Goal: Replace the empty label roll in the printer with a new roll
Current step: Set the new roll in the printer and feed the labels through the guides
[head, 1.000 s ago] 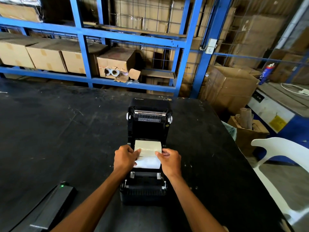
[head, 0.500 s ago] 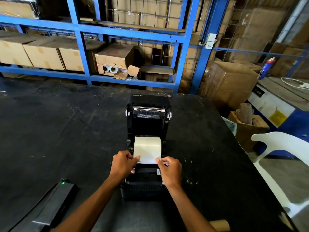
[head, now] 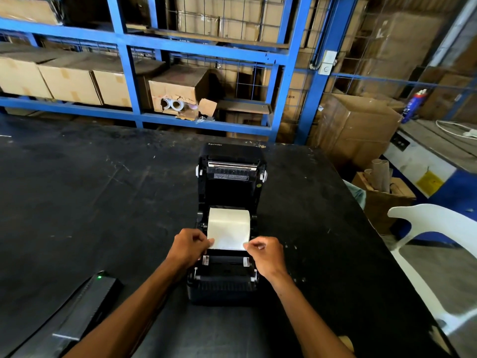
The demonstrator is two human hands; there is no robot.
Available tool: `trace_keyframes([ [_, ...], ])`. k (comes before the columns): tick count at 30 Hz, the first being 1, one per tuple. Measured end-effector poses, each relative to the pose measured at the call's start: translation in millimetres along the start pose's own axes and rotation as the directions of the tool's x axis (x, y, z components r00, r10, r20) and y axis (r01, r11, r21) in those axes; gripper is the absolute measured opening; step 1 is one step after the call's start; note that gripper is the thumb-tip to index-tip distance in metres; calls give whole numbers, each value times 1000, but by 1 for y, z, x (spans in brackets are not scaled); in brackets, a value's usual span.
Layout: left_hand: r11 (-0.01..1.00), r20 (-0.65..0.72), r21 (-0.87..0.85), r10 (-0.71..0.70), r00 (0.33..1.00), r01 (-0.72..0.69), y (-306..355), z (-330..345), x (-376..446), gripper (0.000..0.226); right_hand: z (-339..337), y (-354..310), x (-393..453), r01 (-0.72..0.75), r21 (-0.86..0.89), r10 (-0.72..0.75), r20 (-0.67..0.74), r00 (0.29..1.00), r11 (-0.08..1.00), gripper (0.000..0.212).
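On the black table [head: 77,192], far left and near the front edge, a dark flat device [head: 85,306] lay with a green light lit at its far end. Behind the table ran a blue rack [head: 124,60] stacked with cardboard boxes [head: 69,83]; one torn box [head: 178,91] showed two rolls through a hole in its face.

At table centre stood the printer [head: 229,228], lid [head: 232,171] tilted up and back, "Xprinter" legible on its top edge. The new roll [head: 229,224] sat in the open bay between the side guides, white, with its loose end drawn forward toward the front of the bay.

The left hand [head: 189,248] was pinched on the left corner of the loose label end, thumb and fingertips closed over the paper edge. The right hand [head: 265,254] was pinched likewise on the right corner, fingers curled in. Both hands held the paper just above the two small white guides at the feed slot [head: 225,260]; whether the paper edge touched the slot could not be told.

Right of the table, on the floor, an open carton [head: 384,200] held brown cardboard cores standing upright. A white plastic chair [head: 433,233] stood just beside the table's right edge. Farther back right, a large cardboard box [head: 358,130] stood beside the rack's upright, and a blue spray can [head: 413,104] stood beyond it.
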State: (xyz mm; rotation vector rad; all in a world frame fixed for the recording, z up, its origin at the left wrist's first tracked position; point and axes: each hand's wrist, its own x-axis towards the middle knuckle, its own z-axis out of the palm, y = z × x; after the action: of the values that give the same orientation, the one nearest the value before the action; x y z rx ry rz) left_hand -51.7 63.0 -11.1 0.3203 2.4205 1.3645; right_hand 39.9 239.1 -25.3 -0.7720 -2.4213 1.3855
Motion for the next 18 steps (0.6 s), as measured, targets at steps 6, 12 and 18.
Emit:
trace_keyframes([
  [6,990,27,104,98,995,-100,-8,-1,4,33,0,-2,-1,-20,-77,23,29,999,997,11],
  [12,966,85,214,127,988,-143,-18,-4,7,17,0,1,-4,10,-225,5,67,998,974,11],
  [18,957,172,235,134,976,-172,-15,-10,9,14,-2,0,-1,-26,-219,45,80,996,975,12],
])
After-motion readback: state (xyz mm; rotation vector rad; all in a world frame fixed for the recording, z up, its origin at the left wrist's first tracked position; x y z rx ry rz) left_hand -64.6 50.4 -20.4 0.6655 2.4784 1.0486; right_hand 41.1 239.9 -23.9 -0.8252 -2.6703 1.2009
